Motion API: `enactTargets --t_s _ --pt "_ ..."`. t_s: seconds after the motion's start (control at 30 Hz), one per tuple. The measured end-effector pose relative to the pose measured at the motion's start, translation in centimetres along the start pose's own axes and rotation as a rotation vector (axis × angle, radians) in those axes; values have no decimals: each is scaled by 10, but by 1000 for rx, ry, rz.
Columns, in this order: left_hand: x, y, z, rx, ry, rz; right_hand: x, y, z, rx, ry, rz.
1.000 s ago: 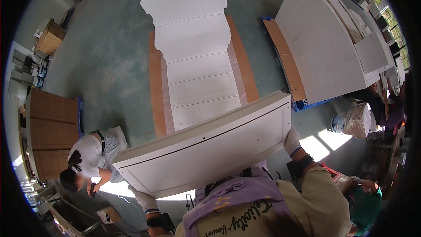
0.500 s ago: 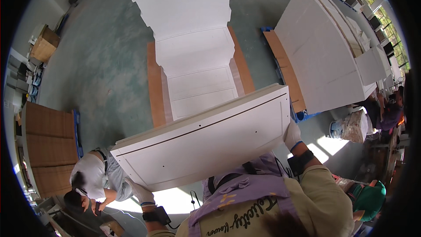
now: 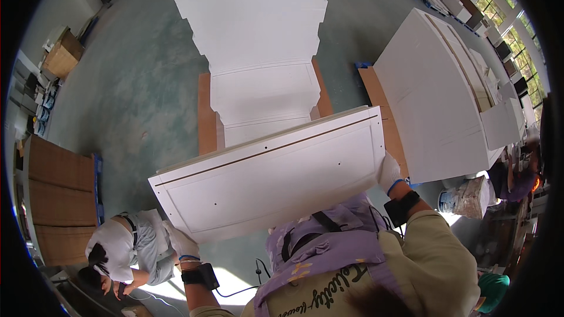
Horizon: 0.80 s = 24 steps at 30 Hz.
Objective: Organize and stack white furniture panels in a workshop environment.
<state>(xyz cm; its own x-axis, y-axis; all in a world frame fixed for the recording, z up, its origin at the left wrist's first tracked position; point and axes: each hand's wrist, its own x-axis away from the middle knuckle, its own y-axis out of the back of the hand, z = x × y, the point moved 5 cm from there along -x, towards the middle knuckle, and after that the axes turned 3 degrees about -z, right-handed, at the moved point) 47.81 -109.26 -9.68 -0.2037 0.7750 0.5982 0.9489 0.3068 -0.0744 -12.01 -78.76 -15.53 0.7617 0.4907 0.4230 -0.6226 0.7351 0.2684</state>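
Note:
A long white panel [image 3: 276, 185] with a dark groove near its far edge and several small holes spans the space before my body. It slants, its right end farther away than its left. At the near left corner my left hand [image 3: 183, 243], in a white glove, grips the panel's end. My right hand [image 3: 388, 172], gloved too, holds the right end. The fingertips of both hands are partly hidden by the panel. Beyond it a long white folded sheet [image 3: 252, 29] lies over brown cardboard [image 3: 206, 114], whose near part the panel covers.
On the right a big white stack [image 3: 435, 94] stands with brown board [image 3: 385, 123] beside its base. Stacked brown boards [image 3: 61, 199] are at the left. A person [image 3: 126, 246] bends over near my left hand. A bucket [image 3: 470, 196] and another person [image 3: 492, 290] are at right.
The panel has moved forward, covering more of the white sheet and cardboard. Both hands keep their grip and travel with it. The view has shifted a little.

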Motion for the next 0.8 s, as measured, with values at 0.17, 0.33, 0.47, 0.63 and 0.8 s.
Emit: enactTargets --t_s 0.17,0.33,0.47,0.63,0.8 --pt "-52 -51 23 50 19 -82 -112 -26 -22 -379 -319 -62" --pt "-130 -125 44 -124 -5 -194 -183 -76 23 -236 -461 -154" --pt "-202 -209 52 -135 -57 -74 -254 -107 53 81 -343 -110" --pt "-303 -288 76 -174 65 -94 -360 -142 32 -48 -488 -186" --pt "-367 -328 84 -278 110 -104 -440 -159 10 856 -150 -25"
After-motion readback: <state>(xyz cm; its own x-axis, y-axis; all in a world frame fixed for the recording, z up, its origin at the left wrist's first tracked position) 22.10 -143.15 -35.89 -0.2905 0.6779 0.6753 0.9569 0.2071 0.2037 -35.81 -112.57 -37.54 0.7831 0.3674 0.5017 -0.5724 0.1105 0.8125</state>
